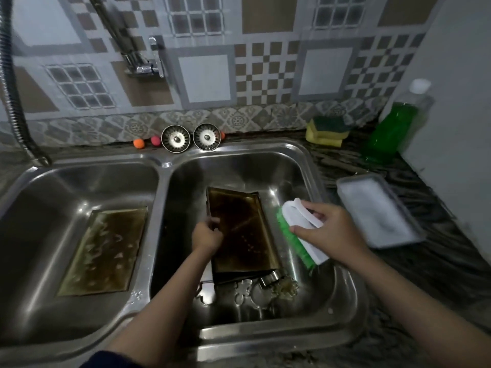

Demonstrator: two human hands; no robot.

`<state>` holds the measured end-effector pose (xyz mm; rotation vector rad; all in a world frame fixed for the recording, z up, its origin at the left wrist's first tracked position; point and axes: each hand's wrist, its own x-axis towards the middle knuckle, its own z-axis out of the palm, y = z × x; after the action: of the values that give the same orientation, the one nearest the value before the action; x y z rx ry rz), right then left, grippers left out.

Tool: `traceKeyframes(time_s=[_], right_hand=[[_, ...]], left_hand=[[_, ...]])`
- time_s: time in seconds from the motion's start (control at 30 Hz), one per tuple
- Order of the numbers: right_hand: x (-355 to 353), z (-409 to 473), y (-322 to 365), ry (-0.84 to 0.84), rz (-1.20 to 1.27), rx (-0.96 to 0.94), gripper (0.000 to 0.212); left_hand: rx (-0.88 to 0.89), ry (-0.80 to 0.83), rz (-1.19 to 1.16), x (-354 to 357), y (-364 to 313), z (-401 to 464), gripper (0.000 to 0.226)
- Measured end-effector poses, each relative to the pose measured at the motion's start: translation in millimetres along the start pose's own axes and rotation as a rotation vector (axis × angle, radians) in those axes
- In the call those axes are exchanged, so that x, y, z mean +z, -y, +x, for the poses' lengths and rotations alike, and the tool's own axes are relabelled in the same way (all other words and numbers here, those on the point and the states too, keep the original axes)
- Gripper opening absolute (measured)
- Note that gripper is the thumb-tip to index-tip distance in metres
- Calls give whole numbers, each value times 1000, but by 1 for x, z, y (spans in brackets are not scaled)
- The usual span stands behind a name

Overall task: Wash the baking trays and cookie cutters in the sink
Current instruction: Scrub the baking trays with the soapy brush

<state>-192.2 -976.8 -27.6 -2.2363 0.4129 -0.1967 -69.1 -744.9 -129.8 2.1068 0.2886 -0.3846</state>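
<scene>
A dark, browned baking tray (244,232) stands tilted in the right basin of the steel double sink (305,160). My left hand (207,236) grips its left edge. My right hand (326,229) holds a white scrubbing brush with green bristles (297,235) just right of the tray, bristles facing it. Several metal cookie cutters (255,289) lie on the basin floor below the tray's near end. A second browned tray (103,251) lies flat in the left basin.
A white container of powder (380,211) sits on the counter right of the sink. A green dish soap bottle (393,128) and stacked sponges (326,131) stand behind. Two sink strainers (191,136) lean on the back wall. The tap hose (13,102) hangs at left.
</scene>
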Motion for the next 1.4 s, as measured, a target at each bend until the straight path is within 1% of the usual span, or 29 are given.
traceKeyframes(time_s=[0.07, 0.2, 0.3, 0.37, 0.47, 0.53, 0.6, 0.73, 0.8, 0.93, 1.0, 1.07, 1.13, 1.2, 1.23, 1.27, 1.37, 1.4], right_hand=[[-21, 5, 2, -60, 32, -18, 65], [-74, 22, 1, -209, 32, -11, 59], [-104, 33, -11, -241, -52, 17, 61], [-112, 40, -23, -224, -96, 68, 61], [-109, 50, -43, -170, -201, 77, 65], [-101, 54, -54, -115, -266, 81, 71], [-95, 55, -58, -92, -282, 93, 74], [-97, 56, -54, -99, -303, 101, 72], [-103, 53, -45, -141, -294, 77, 70], [-104, 40, 4, -216, -170, 41, 60], [-85, 32, 34, -192, -36, 11, 52], [-48, 23, 59, -110, 64, -31, 50], [2, 11, 78, -2, 78, -88, 52], [43, 10, 85, 58, 63, -169, 55], [54, 17, 86, 58, 32, -196, 57], [58, 29, 85, 22, -8, -195, 58], [52, 63, 91, -103, 3, -22, 58], [57, 60, 97, -108, 13, -40, 58]], left_hand=[[119, -16, 59, -2, -13, -12, 34], [368, -179, 66, -8, -36, -32, 38], [528, -270, 106, -12, -53, -44, 37], [580, -323, 126, -15, -62, -49, 36], [569, -353, 117, -18, -70, -54, 36], [525, -338, 76, -21, -69, -56, 37], [502, -323, 46, -23, -64, -57, 38], [500, -316, 6, -30, -52, -54, 37], [468, -298, -30, -34, -47, -52, 37], [396, -280, -105, -39, -44, -54, 33], [402, -245, -143, -38, -42, -59, 31], [448, -200, -164, -34, -42, -67, 30], [494, -194, -177, -27, -41, -73, 29], [512, -193, -214, -25, -40, -84, 27], [519, -191, -237, -27, -39, -89, 26], [527, -190, -263, -29, -36, -94, 24], [536, -194, -335, -34, -26, -104, 16], [523, -202, -356, -37, -26, -104, 15]])
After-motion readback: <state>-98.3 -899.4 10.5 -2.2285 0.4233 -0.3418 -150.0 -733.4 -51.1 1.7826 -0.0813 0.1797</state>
